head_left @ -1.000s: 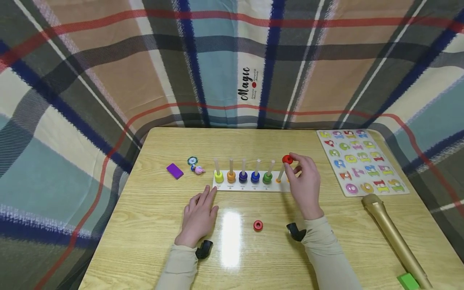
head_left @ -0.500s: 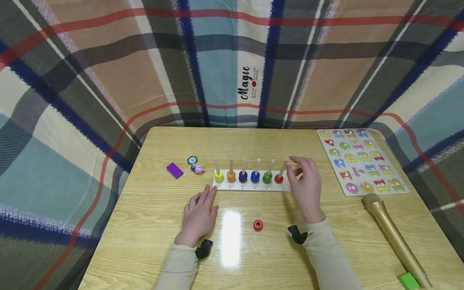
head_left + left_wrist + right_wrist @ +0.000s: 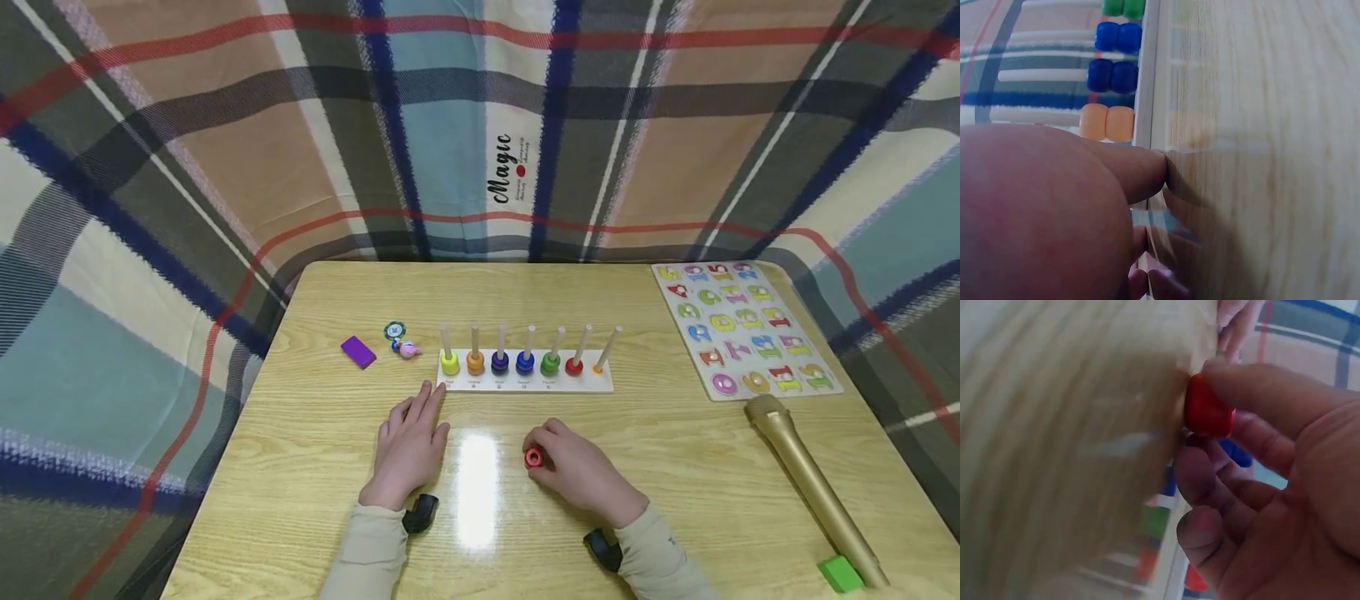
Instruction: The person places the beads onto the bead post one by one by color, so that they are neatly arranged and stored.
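My right hand (image 3: 581, 471) pinches a red ring bead (image 3: 533, 457) between thumb and fingers at the table's middle. In the right wrist view the thumb lies against this red bead (image 3: 1210, 409). My left hand (image 3: 408, 446) rests with straight fingers, its fingertips at the front left corner of a white peg board (image 3: 487, 384). Rings sit on the board's pegs: yellow (image 3: 449, 363), orange (image 3: 475, 363), purple (image 3: 500, 362), blue (image 3: 525, 362), green (image 3: 550, 364) and red (image 3: 574, 367). The rightmost peg (image 3: 609, 346) carries no ring.
Left of the board lie a purple block (image 3: 358, 352), a round green-white chip (image 3: 394, 331) and a small pink figure (image 3: 407, 349). A number puzzle board (image 3: 742, 329), a gold microphone (image 3: 813, 483) and a green block (image 3: 840, 573) lie on the right. Plaid cloth (image 3: 450, 133) hangs behind.
One red ring went from my right hand onto the sixth peg. The right hand then left the board, moved toward me and took hold of the other red ring. My left hand stayed put.
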Available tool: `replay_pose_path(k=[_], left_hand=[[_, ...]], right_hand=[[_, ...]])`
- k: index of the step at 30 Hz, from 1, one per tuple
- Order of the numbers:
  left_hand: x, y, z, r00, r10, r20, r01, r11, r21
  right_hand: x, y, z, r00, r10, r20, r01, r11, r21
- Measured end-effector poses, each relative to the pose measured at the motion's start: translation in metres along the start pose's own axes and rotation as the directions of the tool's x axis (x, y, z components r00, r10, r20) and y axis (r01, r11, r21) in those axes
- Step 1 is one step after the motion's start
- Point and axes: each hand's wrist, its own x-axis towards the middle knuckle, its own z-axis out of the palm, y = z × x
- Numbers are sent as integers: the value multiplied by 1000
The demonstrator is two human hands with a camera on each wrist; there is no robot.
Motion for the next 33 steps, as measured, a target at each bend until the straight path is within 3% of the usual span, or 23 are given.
replay_pose_path(k=[3, 5, 6, 8, 10, 13, 15, 18, 23, 28, 33], left_hand=[[0, -1, 0, 1000, 0, 1, 0, 1000, 0], [0, -2, 1, 1000, 2, 3, -2, 1000, -1], [0, -2, 1, 1000, 0, 7, 0, 1000, -3], [0, -3, 0, 1000, -6, 15, 6, 1000, -5], [1, -4, 0, 1000, -10, 17, 10, 1000, -7], [1, -5, 0, 1000, -19, 20, 19, 1000, -9], [1, -6, 1, 1000, -18, 19, 18, 1000, -11], [1, -5, 2, 1000, -12, 18, 13, 1000, -18], [1, -4, 3, 1000, 1, 7, -1, 1000, -20], [0, -2, 1, 1000, 10, 0, -10, 1000, -12], [0, -3, 1, 1000, 12, -4, -12, 1000, 0]], right_hand=[[2, 1, -7, 998, 16, -62, -15, 1000, 12], [5, 4, -17, 983, 51, -176, -41, 997, 59], [7, 5, -23, 964, 76, -254, -52, 994, 98], [14, 10, -35, 893, 141, -428, -63, 980, 190], [22, 13, -47, 790, 207, -577, -53, 961, 273], [35, 17, -58, 649, 297, -700, -20, 927, 375], [43, 19, -62, 602, 327, -728, 1, 912, 411], [53, 21, -63, 588, 337, -735, 15, 904, 427], [59, 22, -64, 610, 324, -723, -11, 916, 402], [55, 22, -65, 613, 329, -718, -14, 914, 407], [45, 23, -64, 603, 320, -731, -16, 921, 389]])
